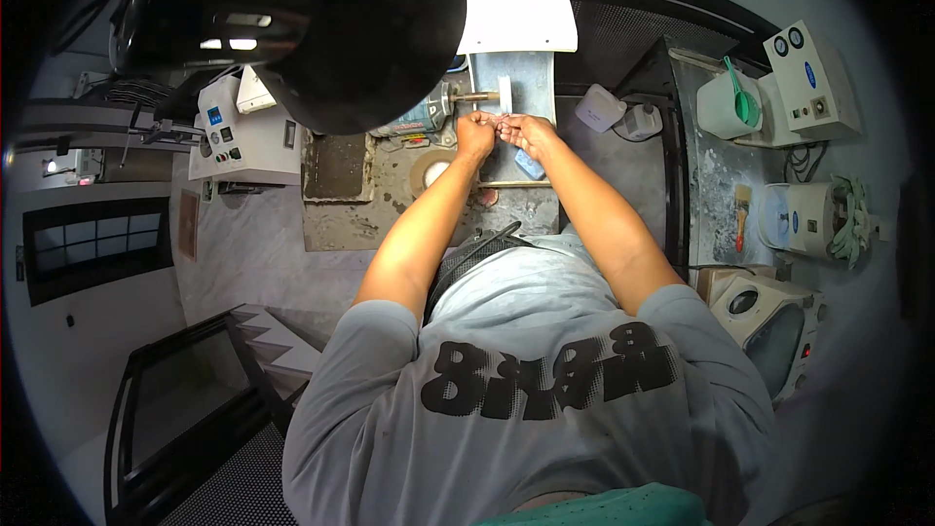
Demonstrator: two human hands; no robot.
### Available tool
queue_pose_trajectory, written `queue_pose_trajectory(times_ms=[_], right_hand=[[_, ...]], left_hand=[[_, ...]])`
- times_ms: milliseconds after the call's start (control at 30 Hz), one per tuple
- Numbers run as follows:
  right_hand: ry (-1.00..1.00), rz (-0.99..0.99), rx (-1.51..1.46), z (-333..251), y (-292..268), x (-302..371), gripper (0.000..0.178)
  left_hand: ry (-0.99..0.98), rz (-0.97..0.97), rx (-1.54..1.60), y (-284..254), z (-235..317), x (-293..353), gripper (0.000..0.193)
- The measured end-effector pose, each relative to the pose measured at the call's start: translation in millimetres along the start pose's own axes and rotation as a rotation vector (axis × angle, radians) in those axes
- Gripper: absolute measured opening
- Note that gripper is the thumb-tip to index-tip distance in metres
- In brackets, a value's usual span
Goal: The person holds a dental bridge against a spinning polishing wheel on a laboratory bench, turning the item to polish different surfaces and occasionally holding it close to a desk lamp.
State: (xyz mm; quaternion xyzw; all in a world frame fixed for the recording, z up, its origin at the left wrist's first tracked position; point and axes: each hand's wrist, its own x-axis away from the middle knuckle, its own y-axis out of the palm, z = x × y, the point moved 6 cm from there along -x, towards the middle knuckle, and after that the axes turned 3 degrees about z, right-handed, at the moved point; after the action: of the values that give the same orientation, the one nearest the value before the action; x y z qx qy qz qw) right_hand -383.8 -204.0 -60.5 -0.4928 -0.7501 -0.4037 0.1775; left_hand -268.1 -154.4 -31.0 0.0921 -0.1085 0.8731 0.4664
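Observation:
Both my arms reach forward to a bench-mounted polishing motor (421, 117). A white buffing wheel (504, 94) sits on its shaft, upright. Just below the wheel, my left hand (475, 135) and my right hand (528, 133) meet with fingers pinched together. A small pinkish piece (501, 124) shows between the fingertips; it is too small to name. The fingers look close to the wheel's lower edge, but I cannot tell if the piece touches it. A light blue block (529, 166) lies below my right hand, in the pale metal tray (487, 171) under the wheel.
A black lamp hood (370, 39) hangs over the far left. Left of the motor is a rectangular basin (336, 170) with dark contents. White bottles (600, 109) stand right of the tray. The right counter holds a brush (741, 214), a tub (726, 112) and machines.

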Motion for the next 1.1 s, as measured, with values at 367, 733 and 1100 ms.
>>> queue_pose_trajectory(times_ms=[367, 733, 1100], right_hand=[[0.055, 0.045, -0.133, 11, -8, -21, 0.012], [0.013, -0.010, -0.081, 8, 1, -16, 0.005], [0.016, -0.012, -0.029, 5, 1, -13, 0.009]], left_hand=[[0.023, 0.074, -0.151, 5, 10, -8, 0.014], [0.167, 0.057, -0.267, 0, 8, -15, 0.008], [0.203, 0.092, -0.238, -4, 8, -9, 0.010]])
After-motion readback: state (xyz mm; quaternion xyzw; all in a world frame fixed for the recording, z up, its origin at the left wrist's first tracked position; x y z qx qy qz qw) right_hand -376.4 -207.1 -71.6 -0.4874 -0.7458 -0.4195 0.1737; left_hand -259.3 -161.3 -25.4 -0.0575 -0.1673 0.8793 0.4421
